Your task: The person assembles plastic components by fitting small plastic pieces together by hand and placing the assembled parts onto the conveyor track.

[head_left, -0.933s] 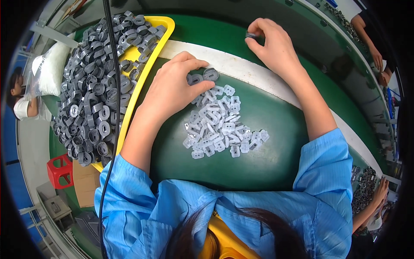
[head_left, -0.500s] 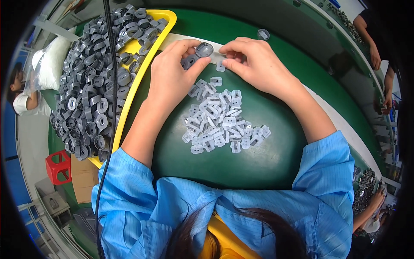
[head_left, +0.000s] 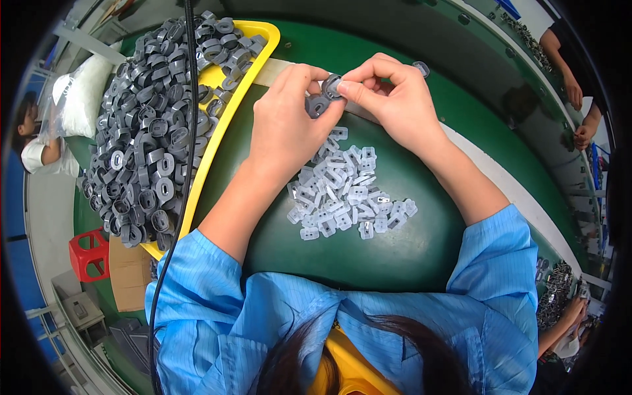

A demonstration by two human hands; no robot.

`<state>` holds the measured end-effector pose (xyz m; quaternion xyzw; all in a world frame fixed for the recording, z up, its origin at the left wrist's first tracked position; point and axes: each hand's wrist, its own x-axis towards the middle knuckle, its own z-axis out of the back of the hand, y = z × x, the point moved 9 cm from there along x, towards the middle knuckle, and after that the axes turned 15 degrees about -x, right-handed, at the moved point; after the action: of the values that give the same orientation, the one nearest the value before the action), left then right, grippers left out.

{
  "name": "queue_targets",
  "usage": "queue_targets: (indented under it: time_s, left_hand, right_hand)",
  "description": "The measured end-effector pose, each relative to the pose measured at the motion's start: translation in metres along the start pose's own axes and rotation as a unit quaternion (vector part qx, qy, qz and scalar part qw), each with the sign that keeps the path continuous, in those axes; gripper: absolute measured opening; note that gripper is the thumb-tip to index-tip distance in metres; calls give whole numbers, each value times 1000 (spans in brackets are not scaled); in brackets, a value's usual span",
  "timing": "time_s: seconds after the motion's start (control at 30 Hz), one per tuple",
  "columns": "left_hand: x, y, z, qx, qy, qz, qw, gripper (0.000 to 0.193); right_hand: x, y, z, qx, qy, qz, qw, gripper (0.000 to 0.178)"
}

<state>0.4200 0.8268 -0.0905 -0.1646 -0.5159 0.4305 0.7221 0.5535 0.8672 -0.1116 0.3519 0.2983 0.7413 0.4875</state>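
Observation:
Over the far part of the green table, my left hand (head_left: 280,115) is closed around two grey oval plastic rings. One ring (head_left: 331,86) is tilted up at its fingertips; the second ring (head_left: 316,106) sits lower, against the fingers. My right hand (head_left: 398,95) pinches the edge of the upper ring, its thumb pressed to the opening. What lies under that thumb is hidden. Below both hands spreads a loose heap of small translucent plastic pieces (head_left: 349,187) with dark slots.
A yellow tray (head_left: 209,148) heaped with grey rings (head_left: 141,125) stands at the left, a black cable (head_left: 193,99) hanging across it. One loose ring (head_left: 421,68) lies beyond my right hand. Other people's hands (head_left: 574,95) work at the right; a red stool (head_left: 89,255) stands lower left.
My right hand has come left to meet the upper ring, which my left hand has moved slightly right. The clear piece formerly by my right fingertips no longer shows.

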Motion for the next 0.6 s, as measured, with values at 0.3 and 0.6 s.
queue_targets:
  time_s: [0.3,0.6]
  left_hand:
    - [-5,-11,1,3,-16,-22,1000,25]
    - [-6,-9,3,4,-19,-13,1000,25]
  right_hand:
    - [-9,16,10,-55,-75,106,990,17]
    - [-9,17,8,-49,-48,90,994,16]
